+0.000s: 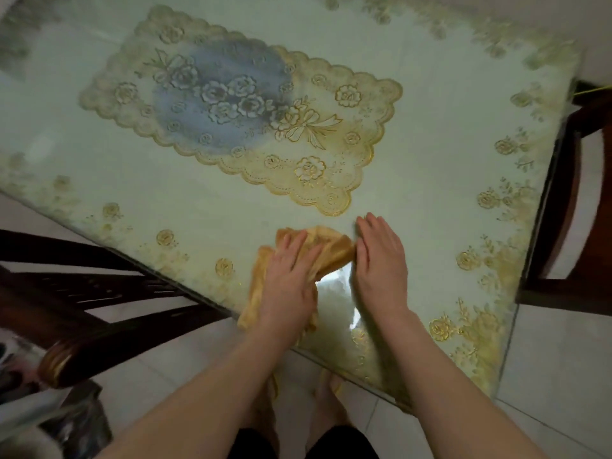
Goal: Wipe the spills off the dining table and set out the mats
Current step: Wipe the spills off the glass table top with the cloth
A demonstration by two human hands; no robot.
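Pressing down with straight fingers, your left hand (291, 276) pins the crumpled orange-yellow wiping cloth (334, 250) under its palm, probably so that it drags across the glass-topped dining table (447, 144) without slipping. Your right hand (381, 260) lies flat and empty just beside it, touching the cloth's edge. The gold scalloped lace-pattern mat (248, 117) lies just beyond both sets of fingertips.

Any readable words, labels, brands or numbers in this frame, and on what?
None. The lace mat and the table carry only gold floral patterns, no lettering. The cloth under the left hand shows no label or print.
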